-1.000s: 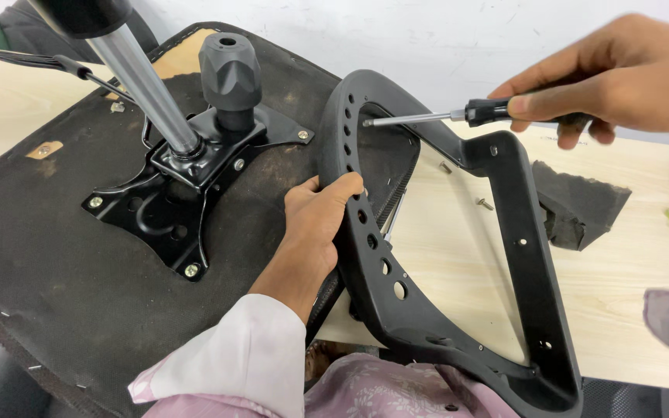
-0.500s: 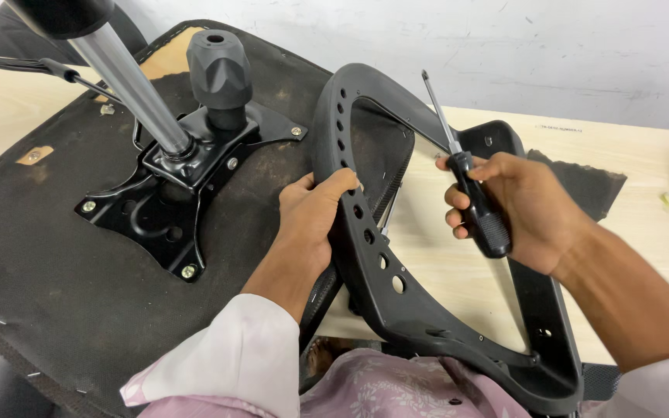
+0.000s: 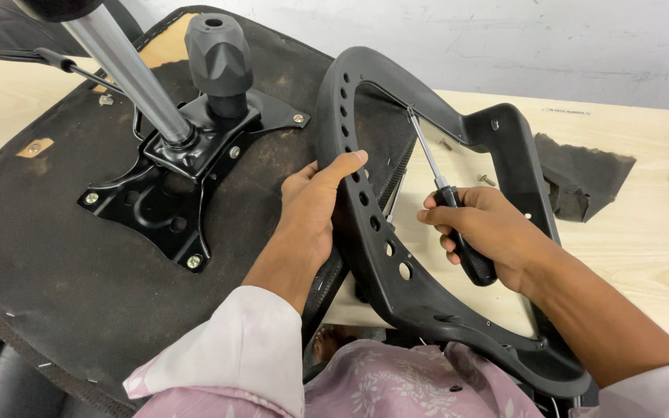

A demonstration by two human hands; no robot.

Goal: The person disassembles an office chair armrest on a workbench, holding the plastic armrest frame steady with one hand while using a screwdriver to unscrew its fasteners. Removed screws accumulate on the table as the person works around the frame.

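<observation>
Two hands are busy on a black plastic chair armrest frame, the loop-shaped kind with a row of holes down its left bar. It stands on edge at the near side of a light wooden table, leaning against the upturned chair seat on the left. Left hand has its fingers curled around the holed bar, thumb lying along the top of it, gripping it firmly. Right hand is wrapped tight around the black handle of a screwdriver, whose metal shaft points up and to the far left, tip touching the inside of the frame's upper bar. On the seat's underside sits a black metal mounting plate with a shiny steel post and a black knob sticking up. Far right on the table lies a torn scrap of dark fabric, and a loose screw rests just beside the frame.
</observation>
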